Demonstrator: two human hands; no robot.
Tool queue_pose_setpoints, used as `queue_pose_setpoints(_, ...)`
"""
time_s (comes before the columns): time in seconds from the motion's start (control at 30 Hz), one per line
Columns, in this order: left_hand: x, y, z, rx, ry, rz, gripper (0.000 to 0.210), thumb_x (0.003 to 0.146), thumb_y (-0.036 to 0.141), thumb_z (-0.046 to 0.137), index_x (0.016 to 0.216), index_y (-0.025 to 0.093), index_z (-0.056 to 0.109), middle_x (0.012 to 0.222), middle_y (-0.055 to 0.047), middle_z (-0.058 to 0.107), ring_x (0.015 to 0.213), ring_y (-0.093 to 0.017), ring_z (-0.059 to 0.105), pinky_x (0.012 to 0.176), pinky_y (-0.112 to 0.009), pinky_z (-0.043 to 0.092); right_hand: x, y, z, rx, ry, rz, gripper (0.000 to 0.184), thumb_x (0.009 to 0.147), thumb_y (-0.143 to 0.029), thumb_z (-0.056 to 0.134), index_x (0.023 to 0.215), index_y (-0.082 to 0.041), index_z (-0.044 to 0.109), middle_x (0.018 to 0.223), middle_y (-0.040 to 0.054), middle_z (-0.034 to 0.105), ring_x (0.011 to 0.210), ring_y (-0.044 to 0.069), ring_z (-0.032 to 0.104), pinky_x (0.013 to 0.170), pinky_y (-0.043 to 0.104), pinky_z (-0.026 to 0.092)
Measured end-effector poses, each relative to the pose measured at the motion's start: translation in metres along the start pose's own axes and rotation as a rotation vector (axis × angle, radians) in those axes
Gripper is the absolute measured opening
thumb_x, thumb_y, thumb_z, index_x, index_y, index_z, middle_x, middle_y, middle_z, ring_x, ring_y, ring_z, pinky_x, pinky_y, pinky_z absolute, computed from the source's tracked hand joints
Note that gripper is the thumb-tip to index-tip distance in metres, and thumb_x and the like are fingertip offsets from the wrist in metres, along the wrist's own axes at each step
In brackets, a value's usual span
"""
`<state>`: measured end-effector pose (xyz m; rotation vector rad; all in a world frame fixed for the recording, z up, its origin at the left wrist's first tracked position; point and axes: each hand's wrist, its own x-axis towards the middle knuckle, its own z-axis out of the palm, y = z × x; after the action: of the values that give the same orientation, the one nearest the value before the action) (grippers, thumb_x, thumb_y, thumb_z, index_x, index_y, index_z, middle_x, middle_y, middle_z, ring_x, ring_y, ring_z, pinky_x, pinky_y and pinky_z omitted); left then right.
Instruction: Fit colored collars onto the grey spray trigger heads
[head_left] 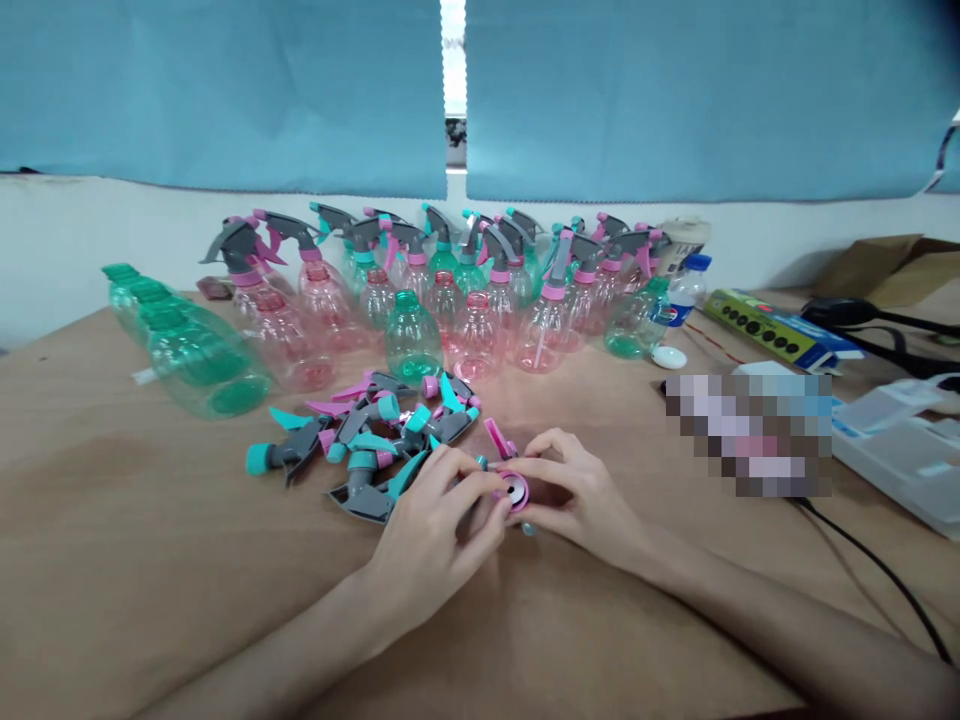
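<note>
Both hands meet over the table at a trigger spray head [517,491], its pink collar facing me with a white disc and dark hole inside. My left hand [439,515] is closed, thumb and fingers pinching at the collar's left side. From the right, my right hand [589,490] grips the same spray head between thumb and fingers. Its pink trigger [496,438] sticks up behind the fingertips; the hands hide much of the body. Just beyond my left hand lies a loose pile of grey, pink and turquoise spray heads [361,478].
Rows of bottles with spray heads fitted stand at the back. In front are open pink bottles [475,340] and an open green bottle [412,338]; several green bottles [202,365] lean at left. A box [772,328], white cap [669,357], clear plastic case [900,440] and cable [870,545] lie right.
</note>
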<state>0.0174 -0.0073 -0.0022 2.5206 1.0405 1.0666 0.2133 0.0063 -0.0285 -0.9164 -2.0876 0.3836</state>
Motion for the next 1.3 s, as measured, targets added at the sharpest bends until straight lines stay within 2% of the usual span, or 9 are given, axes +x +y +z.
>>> queue_pose_setpoints(0.3, 0.0011, 0.0027, -0.0033, -0.027, -0.027, 0.077, 0.014, 0.085, 0.013, 0.058, 0.097, 0.019, 0.061, 0.099, -0.005, 0.059, 0.089, -0.018, 0.051, 0.08, -0.034, 0.044, -0.0009, 0.0005, 0.0, -0.01, -0.003, -0.017, 0.027, 0.084, -0.038, 0.062, 0.108, -0.024, 0.066, 0.092, 0.0048, 0.055, 0.087, 0.019, 0.053, 0.076, 0.035, 0.048)
queue_pose_setpoints(0.43, 0.0019, 0.0023, -0.0046, -0.033, 0.001, 0.118, 0.019, 0.083, 0.012, 0.06, 0.1, 0.019, 0.061, 0.102, -0.005, 0.061, 0.091, -0.019, 0.051, 0.082, -0.036, 0.045, -0.0008, -0.0021, -0.0014, 0.021, 0.004, -0.009, 0.028, 0.085, -0.039, 0.06, 0.108, -0.023, 0.066, 0.09, 0.0047, 0.055, 0.086, 0.018, 0.054, 0.075, 0.034, 0.048)
queue_pose_setpoints(0.67, 0.0027, 0.0008, -0.0059, -0.024, 0.027, 0.211, 0.022, 0.08, 0.009, 0.06, 0.1, 0.02, 0.06, 0.099, -0.004, 0.065, 0.09, -0.019, 0.053, 0.08, -0.036, 0.047, -0.0018, -0.0018, -0.0024, 0.049, 0.028, 0.024, 0.028, 0.085, -0.038, 0.061, 0.109, -0.023, 0.065, 0.093, 0.0049, 0.055, 0.086, 0.018, 0.054, 0.076, 0.035, 0.049)
queue_pose_setpoints(0.87, 0.0043, 0.0011, -0.0059, 0.007, -0.009, 0.19, 0.017, 0.081, 0.011, 0.061, 0.097, 0.019, 0.061, 0.098, -0.004, 0.066, 0.089, -0.019, 0.054, 0.081, -0.035, 0.047, -0.0005, -0.0023, -0.0023, 0.058, 0.042, 0.041, 0.028, 0.083, -0.038, 0.063, 0.107, -0.023, 0.067, 0.091, 0.0046, 0.055, 0.085, 0.017, 0.054, 0.077, 0.034, 0.049)
queue_pose_setpoints(1.1, 0.0042, 0.0023, -0.0045, 0.047, -0.046, 0.19, 0.017, 0.082, 0.014, 0.061, 0.099, 0.018, 0.062, 0.097, -0.004, 0.068, 0.089, -0.019, 0.054, 0.083, -0.037, 0.048, -0.0009, -0.0012, -0.0015, 0.02, 0.04, -0.014, 0.029, 0.084, -0.037, 0.062, 0.108, -0.021, 0.067, 0.09, 0.0054, 0.057, 0.086, 0.018, 0.054, 0.078, 0.035, 0.049)
queue_pose_setpoints(1.3, 0.0057, 0.0038, -0.0065, 0.093, -0.01, 0.235, 0.015, 0.084, 0.011, 0.058, 0.096, 0.018, 0.062, 0.093, -0.003, 0.068, 0.084, -0.018, 0.056, 0.078, -0.034, 0.049, -0.0017, -0.0017, -0.0011, -0.014, 0.041, -0.022, 0.026, 0.086, -0.035, 0.059, 0.109, -0.024, 0.066, 0.089, 0.0049, 0.057, 0.086, 0.019, 0.054, 0.075, 0.034, 0.05)
